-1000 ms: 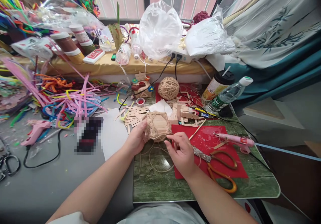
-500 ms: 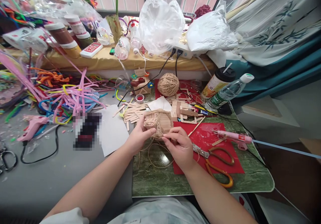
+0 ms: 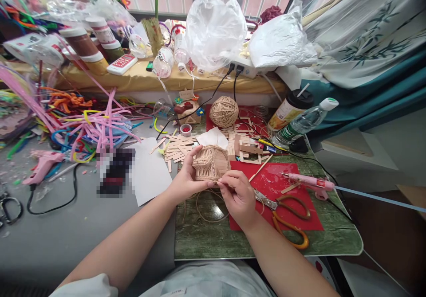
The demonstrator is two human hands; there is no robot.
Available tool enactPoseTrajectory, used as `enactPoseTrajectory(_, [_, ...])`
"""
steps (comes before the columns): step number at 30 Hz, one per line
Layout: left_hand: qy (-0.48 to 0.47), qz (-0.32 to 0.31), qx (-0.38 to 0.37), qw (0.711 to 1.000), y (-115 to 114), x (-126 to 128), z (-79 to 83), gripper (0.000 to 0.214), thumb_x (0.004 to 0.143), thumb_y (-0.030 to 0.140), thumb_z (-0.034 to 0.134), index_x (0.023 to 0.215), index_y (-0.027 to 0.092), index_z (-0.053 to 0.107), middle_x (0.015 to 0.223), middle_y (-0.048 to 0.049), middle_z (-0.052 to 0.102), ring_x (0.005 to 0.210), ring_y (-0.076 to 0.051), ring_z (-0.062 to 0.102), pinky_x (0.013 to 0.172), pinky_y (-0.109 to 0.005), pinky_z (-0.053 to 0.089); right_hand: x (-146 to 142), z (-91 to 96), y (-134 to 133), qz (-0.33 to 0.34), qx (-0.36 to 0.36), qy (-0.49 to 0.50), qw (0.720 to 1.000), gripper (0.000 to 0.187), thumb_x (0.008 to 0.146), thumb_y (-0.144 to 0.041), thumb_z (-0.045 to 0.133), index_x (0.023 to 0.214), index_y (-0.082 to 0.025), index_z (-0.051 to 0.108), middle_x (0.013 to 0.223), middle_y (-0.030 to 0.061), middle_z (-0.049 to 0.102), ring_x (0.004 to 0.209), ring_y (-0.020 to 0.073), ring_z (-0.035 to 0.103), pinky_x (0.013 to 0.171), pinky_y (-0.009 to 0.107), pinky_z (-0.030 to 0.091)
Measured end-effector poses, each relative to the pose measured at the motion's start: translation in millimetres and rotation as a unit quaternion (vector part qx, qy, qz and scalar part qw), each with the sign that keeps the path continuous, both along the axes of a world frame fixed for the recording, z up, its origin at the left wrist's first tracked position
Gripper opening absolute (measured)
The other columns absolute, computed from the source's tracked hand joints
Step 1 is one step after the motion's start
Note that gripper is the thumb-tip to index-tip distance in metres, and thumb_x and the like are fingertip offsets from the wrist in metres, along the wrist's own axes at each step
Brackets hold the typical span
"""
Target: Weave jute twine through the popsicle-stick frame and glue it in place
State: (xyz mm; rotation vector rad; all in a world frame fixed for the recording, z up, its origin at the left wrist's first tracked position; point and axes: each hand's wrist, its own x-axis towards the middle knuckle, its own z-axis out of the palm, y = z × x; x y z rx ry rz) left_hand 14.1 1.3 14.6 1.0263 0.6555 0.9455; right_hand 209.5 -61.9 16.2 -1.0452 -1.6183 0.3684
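Note:
My left hand [image 3: 186,179] grips a small box [image 3: 211,163] built of wooden sticks and wrapped in tan twine, held just above the green table mat [image 3: 206,239]. My right hand [image 3: 237,196] is closed in a pinch at the box's lower right edge, on the twine. Loose twine [image 3: 203,208] loops on the mat below both hands. A ball of twine [image 3: 223,111] sits behind the box. Orange-handled scissors [image 3: 286,219] lie on a red sheet [image 3: 282,186] right of my right hand.
A pink glue gun [image 3: 311,182] lies at the right, another [image 3: 43,166] at the left. Loose wooden sticks [image 3: 176,148], a water bottle [image 3: 301,124], a lidded cup [image 3: 289,108] and a heap of coloured pipe cleaners [image 3: 89,126] surround the work spot. Bags and jars crowd the back ledge.
The box has been turned from showing its flat face to showing a side. My right hand has moved up to its lower edge, and my left fingers have wrapped further around it.

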Motion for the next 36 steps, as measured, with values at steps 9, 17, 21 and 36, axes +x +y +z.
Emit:
enactPoseTrajectory(9, [0.018,0.007,0.035,0.999,-3.8,-1.1,0.9,0.112,0.077,0.028,0.096,0.167,0.034,0.029,0.164,-0.0145,0.051,0.149,-0.040,0.055,0.125,-0.054,0.044,8.2,1.4,-1.2,0.010,0.074,-0.124,0.989,0.038,0.101,-0.011,0.066,0.134,-0.029,0.070,0.110,0.0088,0.079,0.097,0.0238,0.079,0.083,0.038,0.068])
enactPoseTrajectory(17, [0.072,0.029,0.093,0.993,-6.2,-2.9,-1.7,0.111,0.075,0.030,0.096,0.167,0.030,0.035,0.172,-0.0128,0.040,0.159,-0.040,0.040,0.135,-0.052,0.028,1.7,-3.3,-4.7,-0.011,0.067,-0.138,0.988,0.027,0.101,-0.014,0.065,0.126,-0.025,0.068,0.105,0.0104,0.078,0.092,0.0238,0.078,0.077,0.038,0.068])
enactPoseTrajectory(21, [0.086,0.031,0.120,0.989,-6.4,-2.5,-4.5,0.105,0.081,0.033,0.092,0.168,0.031,0.033,0.172,-0.0118,0.039,0.158,-0.038,0.041,0.135,-0.050,0.029,4.5,-1.9,-5.4,-0.022,0.089,-0.173,0.981,0.031,0.100,-0.015,0.070,0.129,-0.026,0.069,0.108,0.0097,0.081,0.091,0.0231,0.080,0.075,0.036,0.067])
enactPoseTrajectory(36, [0.110,0.032,0.134,0.984,-8.1,-2.9,2.0,0.109,0.076,0.032,0.096,0.167,0.029,0.036,0.174,-0.0116,0.036,0.163,-0.041,0.033,0.137,-0.052,0.022,6.8,2.2,-4.9,-0.032,0.098,-0.201,0.974,0.025,0.097,-0.017,0.073,0.120,-0.025,0.071,0.100,0.0084,0.082,0.085,0.0228,0.080,0.075,0.035,0.068])
